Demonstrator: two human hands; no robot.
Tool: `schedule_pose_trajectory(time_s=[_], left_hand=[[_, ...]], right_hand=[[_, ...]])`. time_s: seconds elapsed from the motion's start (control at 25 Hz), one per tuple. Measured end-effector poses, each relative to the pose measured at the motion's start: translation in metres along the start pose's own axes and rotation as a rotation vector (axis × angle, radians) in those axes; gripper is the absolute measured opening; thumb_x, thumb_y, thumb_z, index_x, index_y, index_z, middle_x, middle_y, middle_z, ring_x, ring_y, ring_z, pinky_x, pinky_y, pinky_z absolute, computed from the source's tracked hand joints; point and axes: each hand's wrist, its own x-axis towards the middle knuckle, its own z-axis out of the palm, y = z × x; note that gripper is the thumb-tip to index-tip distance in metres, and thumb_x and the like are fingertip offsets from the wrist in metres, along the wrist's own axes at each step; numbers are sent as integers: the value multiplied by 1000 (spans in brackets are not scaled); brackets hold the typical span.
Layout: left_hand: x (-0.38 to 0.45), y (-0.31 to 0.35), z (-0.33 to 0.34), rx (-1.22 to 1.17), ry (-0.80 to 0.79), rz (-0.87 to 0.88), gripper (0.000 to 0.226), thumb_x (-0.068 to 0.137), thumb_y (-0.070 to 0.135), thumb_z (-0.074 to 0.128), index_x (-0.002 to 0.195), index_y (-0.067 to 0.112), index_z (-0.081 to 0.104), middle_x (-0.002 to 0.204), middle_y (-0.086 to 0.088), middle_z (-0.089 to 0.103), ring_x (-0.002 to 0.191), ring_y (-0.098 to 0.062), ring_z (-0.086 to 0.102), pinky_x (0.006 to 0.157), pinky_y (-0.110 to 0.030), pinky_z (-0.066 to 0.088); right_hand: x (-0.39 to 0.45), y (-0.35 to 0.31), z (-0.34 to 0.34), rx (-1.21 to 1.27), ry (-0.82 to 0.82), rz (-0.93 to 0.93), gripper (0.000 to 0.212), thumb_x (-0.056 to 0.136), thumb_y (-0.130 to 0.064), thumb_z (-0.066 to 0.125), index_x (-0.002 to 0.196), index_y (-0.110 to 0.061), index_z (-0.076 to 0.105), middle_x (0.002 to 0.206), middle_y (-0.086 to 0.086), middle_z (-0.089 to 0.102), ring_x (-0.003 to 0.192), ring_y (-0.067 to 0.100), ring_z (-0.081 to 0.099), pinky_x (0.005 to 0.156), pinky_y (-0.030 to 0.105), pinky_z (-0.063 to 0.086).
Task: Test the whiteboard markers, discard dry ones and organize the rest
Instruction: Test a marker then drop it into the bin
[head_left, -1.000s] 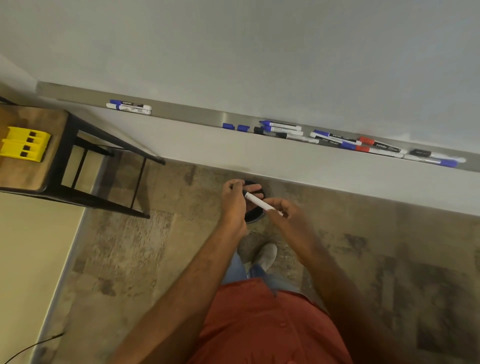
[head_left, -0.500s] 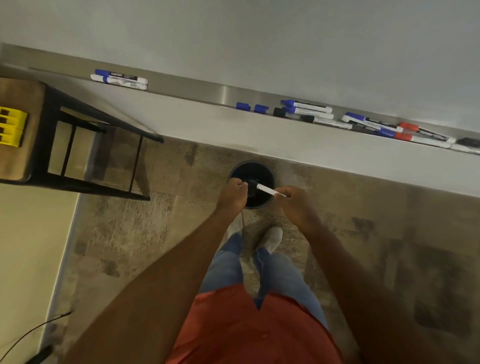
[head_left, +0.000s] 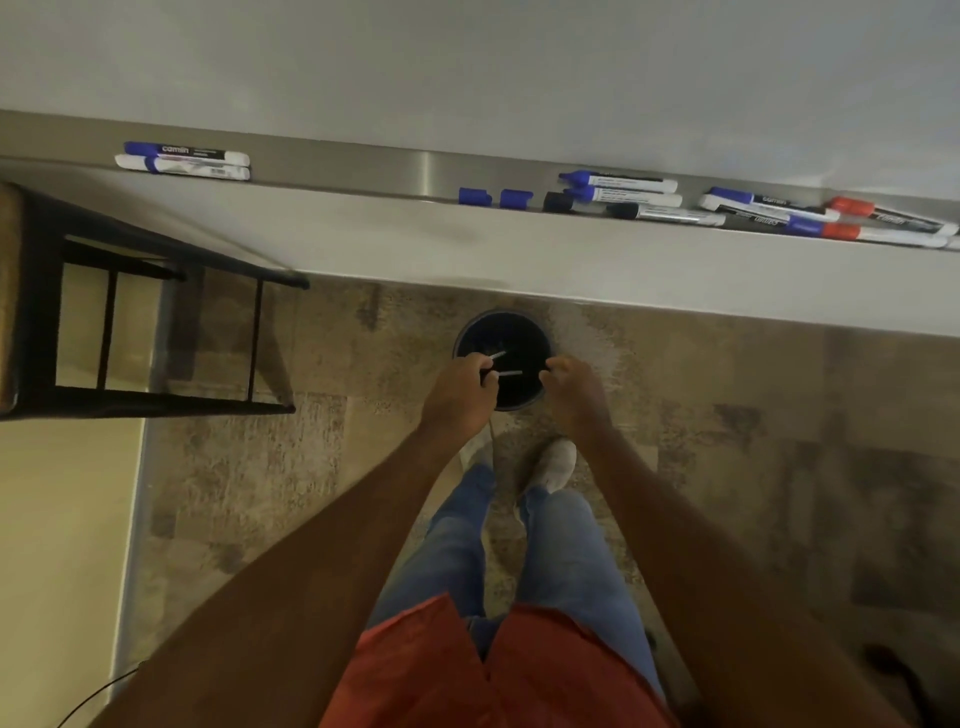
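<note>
Marker (head_left: 506, 374) pinched in your left hand (head_left: 460, 397) over bin (head_left: 470, 332); right hand (head_left: 574, 387) curled, grip unclear. Drop it in.

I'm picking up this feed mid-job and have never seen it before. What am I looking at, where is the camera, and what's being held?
There is no machine here, just a person's two bare hands. One camera worn on the head looks down at them. The left hand and right hand hover over a black bin on the floor. The left seems to pinch a marker over the bin. Whether the right holds anything is unclear. On the whiteboard's tray lie more markers and two loose blue caps.
</note>
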Motion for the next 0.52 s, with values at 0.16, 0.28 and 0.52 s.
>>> schedule_pose_trajectory(time_s=[0.16,0.28,0.52], left_hand=[[3,35,-16,-13,41,110,33,104,31,49,134,19,56,132,-4,61,115,-21,61,96,-42,54],[6,73,-34,-25,138,238,31,105,31,49,133,20,56,131,-2,61,116,-18,60,96,-39,54],[21,131,-62,-26,389,472,30,102,23,57,131,15,57,134,-4,59,112,-18,63,91,-33,57]], right_hand=[[-15,-31,-35,100,155,-102,22,101,-24,59,116,-11,69,107,0,68,91,10,65,75,23,54],[-18,-53,-72,194,290,-132,20,102,-24,60,118,-15,68,110,-4,67,88,-1,61,67,7,44],[-14,-87,-139,182,522,-271,26,101,-27,62,127,-20,63,132,-3,62,109,7,63,84,19,56]])
